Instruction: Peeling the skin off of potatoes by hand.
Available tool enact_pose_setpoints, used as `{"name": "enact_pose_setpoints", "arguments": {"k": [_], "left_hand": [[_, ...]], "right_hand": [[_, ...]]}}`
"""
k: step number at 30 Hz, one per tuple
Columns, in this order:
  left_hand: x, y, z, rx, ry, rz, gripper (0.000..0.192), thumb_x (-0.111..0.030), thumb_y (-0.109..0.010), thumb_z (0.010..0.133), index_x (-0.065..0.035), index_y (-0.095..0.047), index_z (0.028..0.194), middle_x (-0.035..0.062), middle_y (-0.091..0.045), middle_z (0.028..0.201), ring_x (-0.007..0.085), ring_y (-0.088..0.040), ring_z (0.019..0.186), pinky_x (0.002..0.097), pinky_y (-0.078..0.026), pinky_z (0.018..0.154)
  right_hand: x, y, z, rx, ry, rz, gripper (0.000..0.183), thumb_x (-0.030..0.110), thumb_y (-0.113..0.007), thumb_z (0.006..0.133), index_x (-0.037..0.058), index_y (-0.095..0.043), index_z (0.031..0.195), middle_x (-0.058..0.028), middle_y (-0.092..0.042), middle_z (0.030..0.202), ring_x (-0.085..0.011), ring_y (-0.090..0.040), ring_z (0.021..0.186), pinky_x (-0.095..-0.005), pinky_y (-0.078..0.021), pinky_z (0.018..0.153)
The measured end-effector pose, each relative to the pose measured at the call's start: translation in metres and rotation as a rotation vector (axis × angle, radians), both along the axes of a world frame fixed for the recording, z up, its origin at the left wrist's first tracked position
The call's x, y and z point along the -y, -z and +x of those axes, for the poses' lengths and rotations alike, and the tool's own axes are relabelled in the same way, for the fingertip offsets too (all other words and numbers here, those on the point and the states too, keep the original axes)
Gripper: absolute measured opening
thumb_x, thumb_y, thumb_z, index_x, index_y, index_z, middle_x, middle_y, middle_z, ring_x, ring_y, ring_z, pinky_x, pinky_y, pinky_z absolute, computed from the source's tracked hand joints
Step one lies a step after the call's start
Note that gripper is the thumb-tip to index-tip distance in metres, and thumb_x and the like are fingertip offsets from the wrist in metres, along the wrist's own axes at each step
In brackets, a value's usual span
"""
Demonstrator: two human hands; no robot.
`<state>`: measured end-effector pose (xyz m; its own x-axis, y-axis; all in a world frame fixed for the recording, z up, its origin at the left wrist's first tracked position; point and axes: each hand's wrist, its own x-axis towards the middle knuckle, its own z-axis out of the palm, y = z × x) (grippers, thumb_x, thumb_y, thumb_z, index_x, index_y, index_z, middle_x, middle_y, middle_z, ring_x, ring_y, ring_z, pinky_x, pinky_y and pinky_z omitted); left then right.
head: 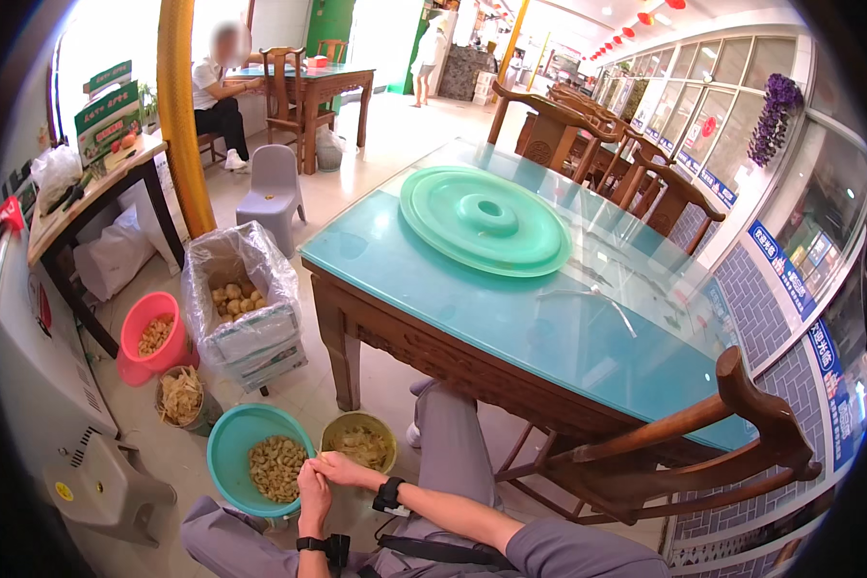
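My left hand (pixel 314 488) and my right hand (pixel 348 471) meet over the near right rim of a turquoise plastic basin (pixel 220 451). Pinched between their fingertips is a small pale piece, which looks like a garlic clove (pixel 325 456); the fingers hide most of it. Many loose garlic cloves (pixel 278 466) lie heaped in the basin. Just right of it, a yellowish bucket (pixel 391 441) holds papery garlic skins (pixel 359 444). Both wrists wear black bands.
A plastic-lined box (pixel 253 339) of garlic bulbs (pixel 236 300), a pink bucket (pixel 134 329) with cloves and a bin of husks (pixel 180 397) stand beyond the basin. A glass-topped table (pixel 404 246) carries a green turntable (pixel 488 220). A wooden chair (pixel 650 469) is at right, a plastic stool (pixel 105 480) at left.
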<state>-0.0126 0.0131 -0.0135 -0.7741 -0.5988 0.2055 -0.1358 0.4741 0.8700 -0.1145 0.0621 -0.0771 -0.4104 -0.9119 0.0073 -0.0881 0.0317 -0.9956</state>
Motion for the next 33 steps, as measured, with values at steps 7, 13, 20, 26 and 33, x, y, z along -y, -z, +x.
{"name": "enact_pose_setpoints", "arguments": {"k": [7, 13, 20, 26, 33], "left_hand": [[0.003, -0.002, 0.005, -0.03, 0.0, -0.031, 0.014, -0.003, -0.034, 0.083, 0.0026, -0.047, 0.081, 0.0204, -0.05, 0.073, 0.0373, -0.05, 0.069, 0.0399, -0.04, 0.06], [0.007, 0.008, 0.006, -0.013, 0.012, 0.043, 0.01, 0.0, -0.036, 0.081, 0.0024, -0.045, 0.079, 0.0188, -0.049, 0.069, 0.0348, -0.049, 0.065, 0.0382, -0.039, 0.058], [0.007, 0.008, 0.005, 0.0, 0.033, 0.035, 0.01, 0.0, -0.034, 0.083, 0.0007, -0.042, 0.077, 0.0137, -0.045, 0.066, 0.0255, -0.047, 0.061, 0.0339, -0.038, 0.056], [-0.001, 0.001, 0.009, 0.171, 0.107, 0.073, 0.008, -0.002, -0.037, 0.083, 0.0031, -0.042, 0.086, 0.0262, -0.051, 0.086, 0.0424, -0.05, 0.082, 0.0464, -0.039, 0.069], [-0.005, 0.003, 0.006, -0.012, 0.099, -0.068, 0.021, -0.001, -0.037, 0.082, 0.005, -0.043, 0.101, 0.0257, -0.052, 0.086, 0.0424, -0.05, 0.08, 0.0416, -0.042, 0.07]], "right_hand": [[-0.002, -0.012, -0.005, 0.039, -0.179, 0.14, 0.038, 0.033, -0.039, 0.092, 0.0003, -0.052, 0.079, -0.0006, -0.051, 0.068, -0.0082, -0.043, 0.066, -0.0266, -0.0384, 0.059], [-0.005, -0.031, 0.0, 0.178, -0.079, 0.054, 0.043, 0.036, -0.04, 0.091, 0.0041, -0.041, 0.062, 0.0002, -0.037, 0.05, -0.0083, -0.034, 0.045, -0.0281, -0.0278, 0.041], [-0.01, -0.048, -0.005, 0.342, -0.055, 0.135, 0.041, 0.037, -0.039, 0.091, 0.0079, -0.044, 0.064, 0.0043, -0.039, 0.051, -0.0054, -0.031, 0.04, -0.024, -0.0258, 0.036], [-0.013, -0.049, -0.009, 0.422, 0.007, 0.37, 0.043, 0.045, -0.045, 0.088, 0.0117, -0.042, 0.061, 0.0068, -0.037, 0.053, -0.0043, -0.031, 0.043, -0.022, -0.0251, 0.037], [-0.014, -0.033, -0.008, 0.112, -0.042, 0.266, 0.048, 0.047, -0.052, 0.084, 0.012, -0.039, 0.055, 0.0065, -0.036, 0.048, -0.0038, -0.029, 0.043, -0.0231, -0.0209, 0.038]]}}
